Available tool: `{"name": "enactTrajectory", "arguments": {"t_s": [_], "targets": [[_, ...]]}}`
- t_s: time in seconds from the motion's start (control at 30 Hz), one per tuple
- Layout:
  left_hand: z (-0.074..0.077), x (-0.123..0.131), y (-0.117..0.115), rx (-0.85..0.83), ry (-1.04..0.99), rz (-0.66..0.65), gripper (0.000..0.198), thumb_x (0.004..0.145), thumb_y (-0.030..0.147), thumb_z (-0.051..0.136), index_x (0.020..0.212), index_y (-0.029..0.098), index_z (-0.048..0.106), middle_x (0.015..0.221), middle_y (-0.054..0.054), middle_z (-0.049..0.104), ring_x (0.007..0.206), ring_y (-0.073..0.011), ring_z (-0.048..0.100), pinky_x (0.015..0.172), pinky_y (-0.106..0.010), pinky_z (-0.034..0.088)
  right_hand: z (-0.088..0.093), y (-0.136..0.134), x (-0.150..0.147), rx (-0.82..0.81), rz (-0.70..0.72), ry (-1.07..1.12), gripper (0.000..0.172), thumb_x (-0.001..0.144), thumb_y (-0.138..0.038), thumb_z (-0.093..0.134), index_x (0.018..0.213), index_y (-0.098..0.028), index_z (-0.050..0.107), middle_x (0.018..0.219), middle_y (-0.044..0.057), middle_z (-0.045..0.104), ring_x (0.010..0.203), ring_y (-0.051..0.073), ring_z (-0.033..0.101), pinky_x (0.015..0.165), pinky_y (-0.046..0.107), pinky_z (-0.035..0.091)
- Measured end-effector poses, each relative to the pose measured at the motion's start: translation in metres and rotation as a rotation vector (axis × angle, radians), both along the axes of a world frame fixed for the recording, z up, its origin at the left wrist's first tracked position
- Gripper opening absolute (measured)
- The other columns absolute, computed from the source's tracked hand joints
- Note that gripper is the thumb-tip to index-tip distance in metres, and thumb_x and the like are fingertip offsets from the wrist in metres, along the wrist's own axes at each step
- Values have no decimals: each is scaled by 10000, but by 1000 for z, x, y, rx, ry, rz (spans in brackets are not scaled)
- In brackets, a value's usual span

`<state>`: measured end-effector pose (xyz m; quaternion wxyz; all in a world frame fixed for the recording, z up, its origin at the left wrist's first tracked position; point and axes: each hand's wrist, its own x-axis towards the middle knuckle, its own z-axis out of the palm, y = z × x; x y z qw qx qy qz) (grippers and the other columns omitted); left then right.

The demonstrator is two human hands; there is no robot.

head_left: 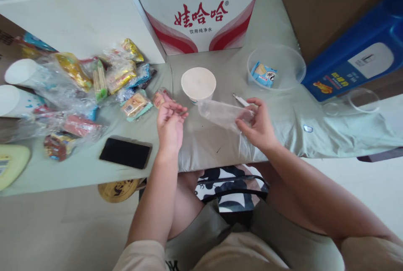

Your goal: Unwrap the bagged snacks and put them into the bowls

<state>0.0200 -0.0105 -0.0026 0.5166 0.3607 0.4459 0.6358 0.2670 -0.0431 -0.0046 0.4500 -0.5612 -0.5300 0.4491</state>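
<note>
In my right hand (258, 126) is a clear plastic cup (220, 113), lying tilted on its side between thumb and fingers, its far end pointing left. My left hand (171, 122) hovers left of the cup with its fingers curled together; something small and thin may be between the fingertips, too indistinct to name. Just beyond both hands stands a white paper bowl (198, 84). A slim white tool (241, 100) with a metal tip lies behind the cup, partly hidden by it. Beside my left hand are a pink-wrapped snack (161, 96) and a packaged biscuit (136, 105).
At the right, a clear round tub (291, 71) holds a blue snack packet (263, 74). A big blue bottle (352, 48) leans near another clear cup (367, 101). Wrapped snacks (121, 76), paper cups (20, 101) and a phone (126, 152) lie left. A white carton (201, 15) stands behind.
</note>
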Motion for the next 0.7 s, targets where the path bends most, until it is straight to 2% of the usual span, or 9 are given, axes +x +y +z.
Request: {"name": "enactTrajectory", "arguments": {"t_s": [0.07,0.13,0.17,0.23,0.3,0.37,0.47,0.57,0.7], "targets": [[-5,2,-6,58,115,-57,147,776,230,738,865,229,621,823,7,665,806,-126,659,810,-269,532,3,-4,-3,95,24,-54,398,782,-264,718,1140,-267,544,867,-9,633,801,187,599,827,366,488],[-9,11,-13,49,203,-288,312,798,389,793,1025,235,644,986,-41,717,946,-172,691,877,-314,540,7,-7,-7,131,120,-44,168,813,-290,693,944,-245,597,822,7,636,791,194,607,828,378,487],[-10,18,-16,28,221,-427,447,782,453,814,1132,241,633,1121,-76,720,1049,-207,692,917,-343,541,8,-9,-10,126,174,15,121,824,-311,686,859,-239,595,835,19,644,807,197,612,824,376,487],[-9,34,-21,3,213,-629,649,754,522,833,1289,254,582,1329,-124,667,1188,-259,666,971,-381,539,11,-10,-16,65,230,232,163,823,-355,687,799,-236,578,918,37,661,859,202,624,813,369,495],[-6,49,-20,19,212,-660,674,762,555,819,1314,246,585,1333,-126,673,1168,-264,680,963,-376,547,11,-11,-21,-70,235,480,207,800,-397,701,820,-246,560,946,33,659,859,204,630,786,366,509],[-3,60,-15,50,263,-581,595,777,583,792,1224,214,654,1180,-105,734,1040,-244,713,896,-352,563,11,-9,-24,-210,217,627,240,788,-434,698,857,-258,550,899,23,649,813,202,625,757,369,517],[-5,61,-6,100,413,-363,429,826,579,735,1009,191,722,977,-75,748,900,-212,706,821,-331,562,8,-3,-22,-205,109,525,249,794,-445,675,919,-258,570,871,11,635,815,191,611,782,358,502],[-8,42,3,223,600,5,299,837,494,723,897,201,706,991,-62,702,947,-198,676,872,-328,542,4,4,-16,-160,14,282,220,810,-426,627,910,-238,573,900,8,630,822,168,602,790,329,465],[5,12,16,310,826,475,176,813,338,682,897,198,615,912,-23,608,894,-165,626,884,-316,516,2,9,-16,-188,90,150,187,813,-396,541,869,-223,582,799,-4,599,766,168,554,732,318,420]]}}
